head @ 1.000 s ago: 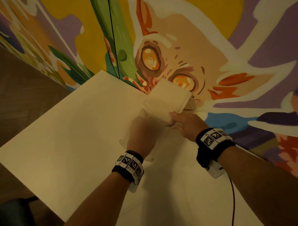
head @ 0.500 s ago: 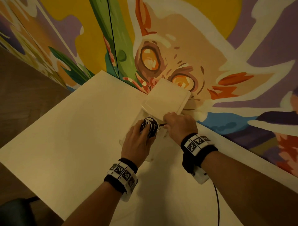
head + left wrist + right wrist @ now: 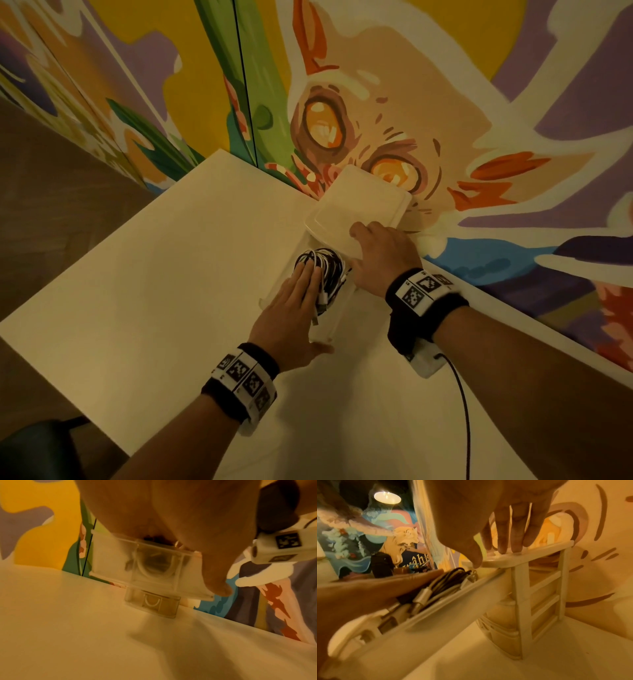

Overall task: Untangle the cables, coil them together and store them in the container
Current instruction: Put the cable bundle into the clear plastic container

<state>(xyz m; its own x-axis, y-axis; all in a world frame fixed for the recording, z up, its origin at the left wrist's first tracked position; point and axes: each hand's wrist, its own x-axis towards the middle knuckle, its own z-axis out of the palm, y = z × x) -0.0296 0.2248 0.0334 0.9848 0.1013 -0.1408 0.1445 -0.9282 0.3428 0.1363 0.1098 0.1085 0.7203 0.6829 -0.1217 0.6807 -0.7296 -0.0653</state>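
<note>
A coil of black and white cables [image 3: 323,269] lies in the pulled-out top drawer [image 3: 337,317] of a small white drawer container [image 3: 359,202]. My left hand [image 3: 305,279] lies flat on the coil with straight fingers and presses it down. In the left wrist view the clear drawer front [image 3: 154,566] shows the coil behind it, with my thumb [image 3: 221,588] beside its corner. My right hand [image 3: 376,250] rests on the container's top [image 3: 530,553] with straight fingers [image 3: 513,534]. The right wrist view shows cable plugs [image 3: 423,596] at the drawer's rim under my left hand [image 3: 368,595].
The container stands on a white table [image 3: 154,291] against a painted mural wall [image 3: 445,102]. A lower shut drawer [image 3: 152,603] sits under the open one. A black wire [image 3: 462,411] runs from my right wrist camera across the table.
My left hand has flattened out on the coil and uncovered part of it. My right hand has moved from the drawer's edge up onto the container's top.
</note>
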